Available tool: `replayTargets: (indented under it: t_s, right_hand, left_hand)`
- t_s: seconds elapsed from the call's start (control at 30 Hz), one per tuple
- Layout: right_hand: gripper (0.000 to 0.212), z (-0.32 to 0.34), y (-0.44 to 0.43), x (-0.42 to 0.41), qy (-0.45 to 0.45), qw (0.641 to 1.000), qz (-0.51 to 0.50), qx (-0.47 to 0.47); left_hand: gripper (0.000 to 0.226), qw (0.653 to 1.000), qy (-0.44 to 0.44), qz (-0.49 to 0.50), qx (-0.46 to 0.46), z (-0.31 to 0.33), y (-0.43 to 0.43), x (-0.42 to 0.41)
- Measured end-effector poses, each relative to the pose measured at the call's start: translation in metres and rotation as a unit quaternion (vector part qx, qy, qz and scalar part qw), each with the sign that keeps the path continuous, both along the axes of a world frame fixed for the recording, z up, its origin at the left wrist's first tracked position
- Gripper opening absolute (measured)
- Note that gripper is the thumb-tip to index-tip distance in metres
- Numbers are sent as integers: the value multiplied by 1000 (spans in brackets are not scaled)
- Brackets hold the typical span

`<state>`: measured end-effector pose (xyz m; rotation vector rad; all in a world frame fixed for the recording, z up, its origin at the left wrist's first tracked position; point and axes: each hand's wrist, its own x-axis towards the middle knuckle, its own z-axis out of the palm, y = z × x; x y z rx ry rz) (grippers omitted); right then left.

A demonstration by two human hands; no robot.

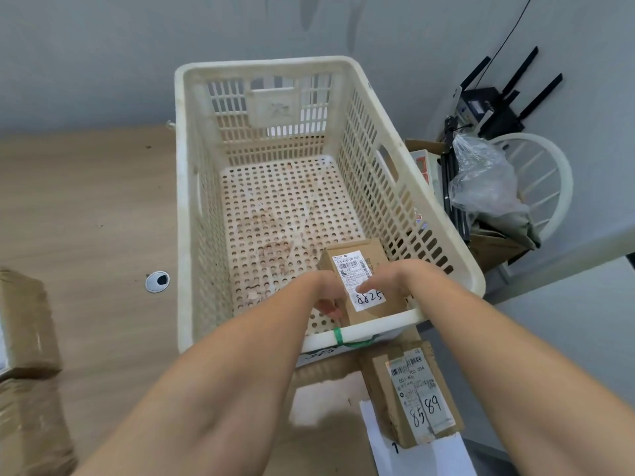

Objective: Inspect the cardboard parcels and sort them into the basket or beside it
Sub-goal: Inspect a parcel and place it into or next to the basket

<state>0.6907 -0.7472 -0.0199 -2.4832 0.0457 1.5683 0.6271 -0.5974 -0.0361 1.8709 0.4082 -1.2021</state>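
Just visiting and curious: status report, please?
Left hand and right hand grip small parcel, low inside basket. Second parcel outside, by near rim. Nothing blocking.

So the basket (182, 201) sits toward the table's (86, 201) right edge, parcel (355, 266) in its near right corner, second parcel (409, 389) just in front of it, two more parcels (24, 321) at the left edge.

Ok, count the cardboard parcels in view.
4: the 8825 parcel inside the basket, held by the left hand and right hand; the 85/89 parcel outside, below its near rim; two taped parcels at the table's left edge, cropped. More may be hidden.
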Motion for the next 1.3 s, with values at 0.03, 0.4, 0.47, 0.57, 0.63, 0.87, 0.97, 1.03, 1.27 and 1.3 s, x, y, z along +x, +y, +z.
replayTargets:
  t_s: [0.03,0.4,0.47,0.57,0.63,0.87,0.97,1.03,1.27,1.3]
  right_hand:
    - [74,1,1,-1,0,1000,12,-7]
    - [19,59,8,-39,-507,860,45,31]
    - [22,74,11,-58,-546,836,36,35]
    - [25,89,13,-89,-585,809,34,36]
    - [28,93,11,-113,-603,797,34,32]
    - [52,55,-16,-206,-546,834,-8,78]
    - [64,52,-26,-234,-528,842,-5,110]
    - [69,56,-30,-250,-507,851,-28,133]
    - [56,40,-61,-330,-480,861,-132,108]
    - [54,34,-64,-342,-476,861,-144,109]
  left_hand:
    - [30,1000,-3,-7,2,-1,0,0]
    - [28,958,-256,102,75,38,5,-11]
    - [25,937,-314,139,71,55,3,-17]
    - [22,906,-384,167,62,81,-3,-35]
    - [19,890,-419,166,69,92,-9,-52]
    - [18,847,-499,182,25,95,-27,-122]
    - [12,791,-596,119,61,92,-34,-154]
    - [10,758,-644,65,80,85,-38,-171]
    - [12,734,-649,-110,167,38,-51,-255]
    - [13,751,-627,-111,175,31,-49,-271]
